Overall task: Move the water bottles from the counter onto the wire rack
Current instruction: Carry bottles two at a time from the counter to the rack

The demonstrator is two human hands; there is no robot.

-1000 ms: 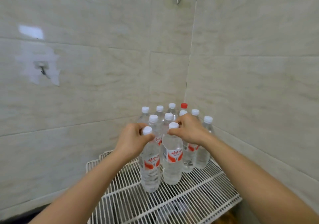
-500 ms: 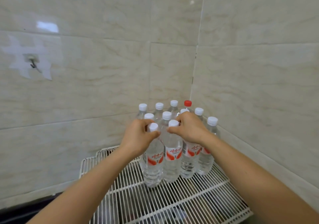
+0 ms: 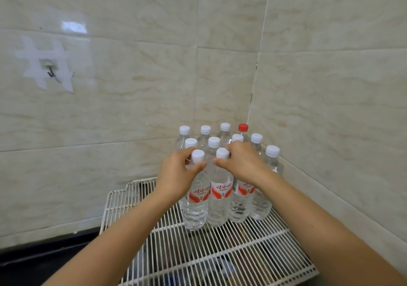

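Two clear plastic water bottles with white caps and red-and-white labels stand side by side at the front of the cluster, just right of the frame's centre: the left front bottle (image 3: pixel 196 199) and the right front bottle (image 3: pixel 221 195), both upright with their bases on the white wire rack (image 3: pixel 220 252). The left hand (image 3: pixel 178 175) is curled around the neck of the left front bottle, thumb and fingers pinching just under the cap; the right hand (image 3: pixel 243 164) is closed the same way on the neck of the right one. Gripping at the neck keeps the tall, narrow bodies free to slot tightly against the rows behind, and it steadies them on bars that offer little flat footing. Behind them the other white-capped bottles (image 3: pixel 213 142) are packed toward the corner where the two beige tiled walls (image 3: pixel 132 109) meet, with one red-capped bottle (image 3: pixel 243 127) deepest in, so the pack fills from the back outward. Whether the fingers are loosening I cannot tell, as the knuckles hide the contact. Against the picture half a second before, the pair sits closer to the rear rows and closer together, while the taped metal wall hook (image 3: pixel 50 72) at upper left appears lower and further right, which suggests the head tilted.
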